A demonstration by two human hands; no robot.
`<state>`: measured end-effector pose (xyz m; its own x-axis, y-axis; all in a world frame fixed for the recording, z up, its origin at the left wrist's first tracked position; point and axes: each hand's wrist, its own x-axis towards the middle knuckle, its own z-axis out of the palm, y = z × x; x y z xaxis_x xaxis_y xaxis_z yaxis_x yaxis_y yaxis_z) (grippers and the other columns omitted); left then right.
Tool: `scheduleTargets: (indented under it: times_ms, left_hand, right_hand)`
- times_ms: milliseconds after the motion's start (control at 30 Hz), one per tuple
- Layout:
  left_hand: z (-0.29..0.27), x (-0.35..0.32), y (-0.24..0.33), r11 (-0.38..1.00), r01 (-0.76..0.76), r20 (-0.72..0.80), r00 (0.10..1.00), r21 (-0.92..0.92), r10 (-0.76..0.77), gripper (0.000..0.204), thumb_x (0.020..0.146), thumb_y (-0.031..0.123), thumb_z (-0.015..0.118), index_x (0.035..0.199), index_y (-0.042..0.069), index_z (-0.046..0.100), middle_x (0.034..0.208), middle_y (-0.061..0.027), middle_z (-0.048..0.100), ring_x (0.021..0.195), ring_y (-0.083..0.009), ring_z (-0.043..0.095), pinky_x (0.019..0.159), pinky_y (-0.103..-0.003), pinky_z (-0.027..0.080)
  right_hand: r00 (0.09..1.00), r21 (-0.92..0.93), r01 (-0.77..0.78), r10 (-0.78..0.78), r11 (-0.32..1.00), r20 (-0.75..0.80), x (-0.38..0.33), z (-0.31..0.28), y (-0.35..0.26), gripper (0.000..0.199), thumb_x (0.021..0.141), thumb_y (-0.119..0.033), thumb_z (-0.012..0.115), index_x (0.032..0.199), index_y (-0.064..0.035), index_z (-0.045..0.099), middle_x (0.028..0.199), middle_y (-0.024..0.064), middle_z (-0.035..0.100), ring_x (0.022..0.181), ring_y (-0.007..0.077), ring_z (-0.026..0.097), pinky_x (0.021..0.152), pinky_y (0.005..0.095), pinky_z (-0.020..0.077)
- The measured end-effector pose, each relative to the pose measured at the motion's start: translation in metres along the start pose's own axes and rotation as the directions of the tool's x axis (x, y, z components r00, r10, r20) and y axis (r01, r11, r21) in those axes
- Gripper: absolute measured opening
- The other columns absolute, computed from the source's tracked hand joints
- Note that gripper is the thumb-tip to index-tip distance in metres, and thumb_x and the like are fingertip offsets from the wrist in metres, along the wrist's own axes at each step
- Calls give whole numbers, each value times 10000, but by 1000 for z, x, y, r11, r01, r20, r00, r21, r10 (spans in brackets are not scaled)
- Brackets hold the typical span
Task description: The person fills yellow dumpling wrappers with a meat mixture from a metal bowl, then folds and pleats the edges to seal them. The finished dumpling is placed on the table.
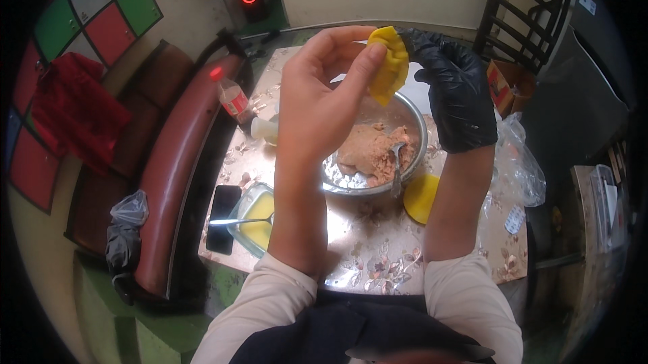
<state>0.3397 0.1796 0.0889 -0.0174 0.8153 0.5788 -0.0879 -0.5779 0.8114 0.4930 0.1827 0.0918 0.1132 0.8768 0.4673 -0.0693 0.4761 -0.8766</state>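
Dough, yellow and folded with a wavy edge, is held up in the air, with a big metal bowl below it. The left hand is bare and pinches the dough between thumb and fingers. The right hand wears a black glove, and its bent fingers are at the dough's top edge; I cannot tell if they grip it. In the bowl are pink mush and a spoon. A flat yellow circle lies on the flowery desk, near the bowl's right side, closer to the person. Left of the bowl are a glass dish of yellow stuff, a black phone and a red-capped bottle.
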Motion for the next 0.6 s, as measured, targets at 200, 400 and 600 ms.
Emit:
scheduleTargets:
  times_ms: [200, 400, 600]
  left_hand:
    - [-2, 6, 0, 998, -21, -36, 999, 56, 23, 325, 876, 207, 701, 1083, -36, 636, 910, -122, 702, 827, -152, 679, 727, -239, 534]
    - [-6, 5, 0, 999, -36, -49, 998, 39, 37, 326, 879, 216, 699, 1071, -42, 645, 922, -127, 702, 839, -157, 682, 736, -236, 538]
    - [-4, 4, 3, 1000, -8, -57, 998, -21, 7, 332, 873, 199, 707, 1077, -55, 640, 924, -129, 700, 829, -152, 679, 754, -245, 544]
  right_hand:
    - [997, -58, 80, -78, 995, 29, 5, -4, 4, 296, 897, -289, 664, 1053, -40, 697, 953, 80, 689, 887, 174, 637, 809, 299, 490]
    - [986, 39, 65, -70, 997, 154, 7, -10, 8, 247, 859, -228, 715, 1011, -34, 702, 917, 79, 686, 799, 143, 634, 723, 254, 518]
    - [988, 70, 43, -52, 997, 142, 8, -3, 7, 188, 840, -134, 727, 981, -12, 703, 853, 59, 692, 708, 121, 617, 685, 250, 519]
